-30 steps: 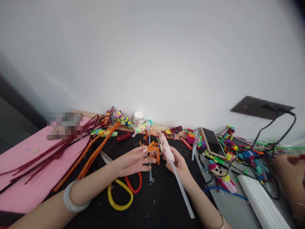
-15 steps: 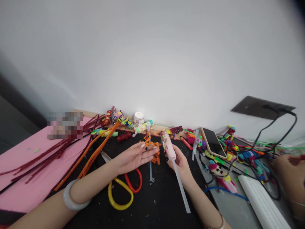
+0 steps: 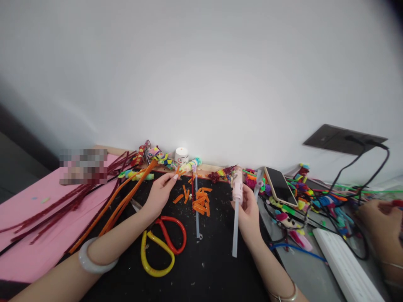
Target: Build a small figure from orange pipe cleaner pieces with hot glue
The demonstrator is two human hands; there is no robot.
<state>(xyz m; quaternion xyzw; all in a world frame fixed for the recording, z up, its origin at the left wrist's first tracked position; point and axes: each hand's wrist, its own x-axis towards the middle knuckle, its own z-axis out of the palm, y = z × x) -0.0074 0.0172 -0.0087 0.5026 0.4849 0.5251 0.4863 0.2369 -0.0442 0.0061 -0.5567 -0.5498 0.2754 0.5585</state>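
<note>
My left hand (image 3: 162, 191) pinches short orange pipe cleaner pieces (image 3: 180, 171) between thumb and fingertips, in front of the white paper cup. In my right hand (image 3: 250, 212) is a pale pink hot glue gun (image 3: 237, 193), held upright with a long translucent glue stick (image 3: 235, 233) out of its back end. Between the hands, a loose heap of cut orange pipe cleaner pieces (image 3: 201, 202) lies on the black mat (image 3: 201, 272). Scissors (image 3: 157, 253) with one yellow and one red handle rest below my left forearm, their blades partly covered. Another glue stick (image 3: 197, 222) lies beside the heap.
Long orange pipe cleaners (image 3: 126, 205) and dark red ones (image 3: 69, 195) cross the pink board at left. A paper cup (image 3: 181, 156) stands by the wall. At right are a phone (image 3: 280, 186), finished figures, cables, a white power strip (image 3: 343, 264) and another person's hand (image 3: 380, 222).
My left hand has moved left, away from the orange heap, with pieces now in its fingertips. My right hand has shifted right and turned the glue gun more upright.
</note>
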